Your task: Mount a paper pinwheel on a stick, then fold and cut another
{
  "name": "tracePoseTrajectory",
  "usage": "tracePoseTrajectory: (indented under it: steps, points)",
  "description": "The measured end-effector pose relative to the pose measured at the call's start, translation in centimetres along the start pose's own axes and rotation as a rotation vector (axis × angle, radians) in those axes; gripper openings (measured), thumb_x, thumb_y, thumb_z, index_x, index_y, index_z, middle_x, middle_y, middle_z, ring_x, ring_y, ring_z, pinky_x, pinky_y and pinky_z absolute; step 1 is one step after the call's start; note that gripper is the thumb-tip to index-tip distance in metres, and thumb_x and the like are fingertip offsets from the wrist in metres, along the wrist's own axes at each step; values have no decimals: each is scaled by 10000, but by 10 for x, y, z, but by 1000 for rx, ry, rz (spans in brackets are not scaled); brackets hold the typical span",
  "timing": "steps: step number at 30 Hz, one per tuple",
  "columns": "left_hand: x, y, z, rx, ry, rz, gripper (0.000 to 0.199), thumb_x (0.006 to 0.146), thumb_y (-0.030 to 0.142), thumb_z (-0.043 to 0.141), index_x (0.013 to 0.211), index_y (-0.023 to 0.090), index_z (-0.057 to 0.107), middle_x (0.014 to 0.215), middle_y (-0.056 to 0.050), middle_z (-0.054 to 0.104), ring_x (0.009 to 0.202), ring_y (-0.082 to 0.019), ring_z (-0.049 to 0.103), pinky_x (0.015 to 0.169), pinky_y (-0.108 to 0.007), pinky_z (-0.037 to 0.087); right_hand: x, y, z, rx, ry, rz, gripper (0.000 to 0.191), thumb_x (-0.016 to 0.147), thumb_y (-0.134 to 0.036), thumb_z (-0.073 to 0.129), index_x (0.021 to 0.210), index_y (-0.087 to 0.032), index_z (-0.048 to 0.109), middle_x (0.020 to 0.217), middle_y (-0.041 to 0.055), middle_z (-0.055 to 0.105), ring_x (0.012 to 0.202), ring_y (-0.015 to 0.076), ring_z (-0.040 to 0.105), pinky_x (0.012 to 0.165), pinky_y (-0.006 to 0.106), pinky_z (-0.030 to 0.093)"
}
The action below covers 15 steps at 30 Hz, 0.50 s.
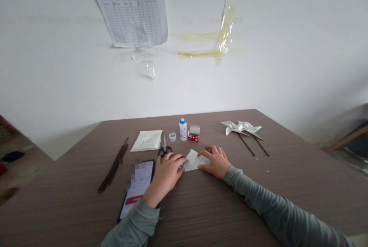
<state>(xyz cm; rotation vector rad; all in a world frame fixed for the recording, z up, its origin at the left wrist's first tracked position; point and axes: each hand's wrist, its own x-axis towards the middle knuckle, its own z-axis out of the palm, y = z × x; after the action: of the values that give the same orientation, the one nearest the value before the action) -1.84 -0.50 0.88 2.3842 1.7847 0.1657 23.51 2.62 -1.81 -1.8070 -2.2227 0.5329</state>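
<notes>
A small piece of printed paper [192, 161] lies on the table between my hands. My left hand [169, 172] is at its left edge, thumb and fingers bent together over that side. Over the right part of the same paper, my right hand [217, 162] holds it with a curved thumb and index finger. Just beyond my left hand lie black-handled scissors [165, 149], blades pointing away. A phone [139, 185] with a timer on its screen lies beside my left wrist, partly covered by the forearm.
Behind the hands stand a white bottle [183, 129] with a blue cap, a small clear cup [172, 137] and an open red box [193, 134] of small metal pieces. Folded printed sheets [147, 140] and brown sticks [113, 168] lie left; two paper pinwheels [242, 127] on sticks lie right.
</notes>
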Motion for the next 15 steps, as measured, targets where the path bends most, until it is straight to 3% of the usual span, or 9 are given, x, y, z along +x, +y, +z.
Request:
tracePoseTrajectory:
  steps: [15]
  points:
    - [-7, -21, 1, 60, -29, -43, 621, 1203, 190, 657, 1664, 540, 883, 1926, -42, 741, 1834, -496, 574, 1471, -927, 422, 4, 9, 6, 5, 20, -4, 550, 1079, -530, 953, 1621, -450, 900, 1847, 104, 676, 1806, 466, 565, 1568, 704, 301]
